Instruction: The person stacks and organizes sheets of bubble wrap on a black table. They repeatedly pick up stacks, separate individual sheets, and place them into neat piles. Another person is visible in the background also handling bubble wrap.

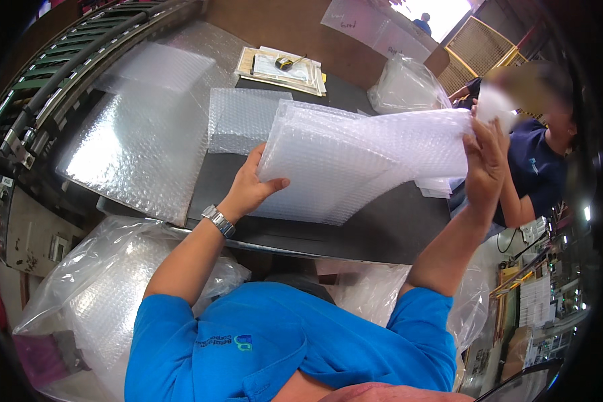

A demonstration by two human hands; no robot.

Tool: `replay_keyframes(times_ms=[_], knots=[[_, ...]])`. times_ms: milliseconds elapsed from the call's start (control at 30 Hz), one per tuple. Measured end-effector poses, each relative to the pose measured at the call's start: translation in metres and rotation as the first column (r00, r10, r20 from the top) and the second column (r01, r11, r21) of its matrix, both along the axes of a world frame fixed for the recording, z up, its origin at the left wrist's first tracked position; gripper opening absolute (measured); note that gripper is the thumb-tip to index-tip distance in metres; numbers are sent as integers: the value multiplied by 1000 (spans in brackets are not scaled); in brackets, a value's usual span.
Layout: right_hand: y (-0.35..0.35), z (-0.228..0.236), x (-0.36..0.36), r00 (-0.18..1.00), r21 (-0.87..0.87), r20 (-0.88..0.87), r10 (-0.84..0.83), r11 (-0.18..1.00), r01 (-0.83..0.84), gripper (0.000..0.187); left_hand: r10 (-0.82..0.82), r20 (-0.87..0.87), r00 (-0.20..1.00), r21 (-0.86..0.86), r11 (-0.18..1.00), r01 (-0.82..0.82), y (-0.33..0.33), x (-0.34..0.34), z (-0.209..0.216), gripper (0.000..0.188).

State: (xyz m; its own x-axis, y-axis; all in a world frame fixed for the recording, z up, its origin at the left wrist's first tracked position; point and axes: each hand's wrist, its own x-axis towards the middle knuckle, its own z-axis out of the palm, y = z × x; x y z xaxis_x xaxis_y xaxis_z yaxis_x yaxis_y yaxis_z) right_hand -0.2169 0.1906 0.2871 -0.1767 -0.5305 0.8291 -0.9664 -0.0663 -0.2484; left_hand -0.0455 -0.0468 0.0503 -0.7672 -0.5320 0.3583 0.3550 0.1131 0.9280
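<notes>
Over dark desk (402,234), layered bubble wrap (355,157) across the frame's centre. Probably light, floppy, slightly slippery; best taken by opposite edges. Gripped at left edge by left hand (251,184), right end by right hand (486,157).

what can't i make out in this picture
All in the head view:
Left hand: most of its fingers, hidden behind the bubble-wrap sheets.
Bubble-wrap sheets: how many are held, as the thin clear layers overlap.
Tape measure: any markings, too small.
Co-worker: lower body, largely hidden by the person's right hand and forearm.
Green-slatted frame: far left end, lost at the dark fisheye rim.
</notes>
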Motion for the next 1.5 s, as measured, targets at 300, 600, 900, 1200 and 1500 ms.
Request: replay_keyframes(times_ms=[300,600,900,1200,1500], knots=[[-64,36,59,764,463,-644,42,816,347,32,-39,-41,998,40,998,41,1,-3,0,77],[-108,16,85,575,540,-804,153,592,598,17,-14,61,998,-80,997,19,4,3,11,80],[-130,-4,96,643,660,-660,388,708,249,24,-17,84,996,-205,978,34,3,-3,1,81],[-63,8,-18,998,398,-23,-61,915,65,57,-46,-10,999,-65,997,45,4,-6,0,84],[-33,-56,-60,951,-153,309,-3,987,53,41,-42,19,999,-70,997,43,2,-8,1,84]])
